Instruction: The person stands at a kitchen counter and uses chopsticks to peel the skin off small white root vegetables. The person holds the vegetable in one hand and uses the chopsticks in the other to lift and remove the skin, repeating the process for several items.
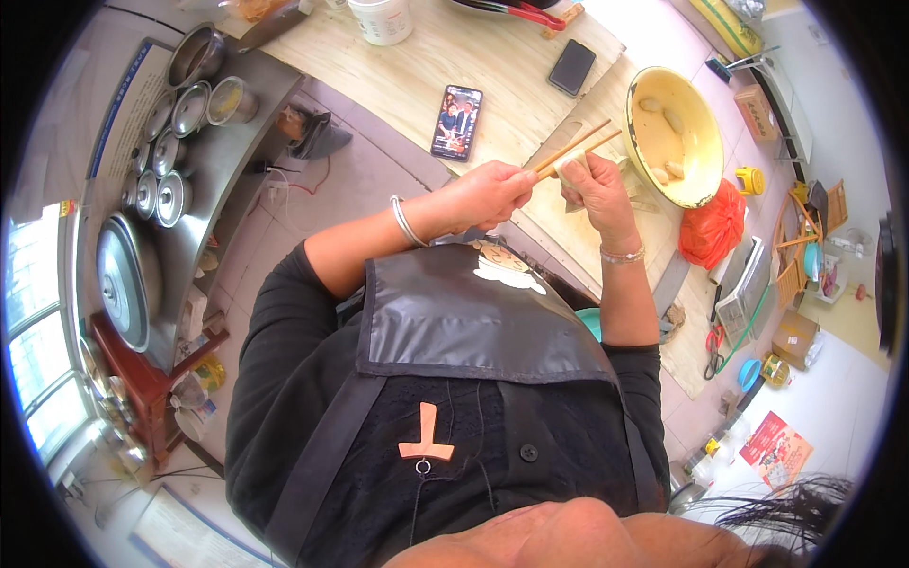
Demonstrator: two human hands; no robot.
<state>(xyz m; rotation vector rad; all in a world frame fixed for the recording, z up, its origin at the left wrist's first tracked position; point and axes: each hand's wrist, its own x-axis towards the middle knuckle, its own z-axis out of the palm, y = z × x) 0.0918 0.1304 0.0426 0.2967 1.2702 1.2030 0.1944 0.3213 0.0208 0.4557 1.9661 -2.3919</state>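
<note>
My left hand, with a silver bangle on its wrist, grips a pair of wooden chopsticks that point up and to the right. In my right hand a pale cloth or paper is pinched between thumb and fingers, against the lower chopstick. Whether it wraps fully around the stick is hidden by my fingers. Just beyond that hand stands a yellow enamel basin with chipped rim, holding several pale lumps. Left of the chopsticks lies a phone with a lit screen.
A dark phone, a white plastic tub and a red-handled pan are on the wooden table. Right of me are a red plastic bag and scissors. A metal counter at left carries lidded pots.
</note>
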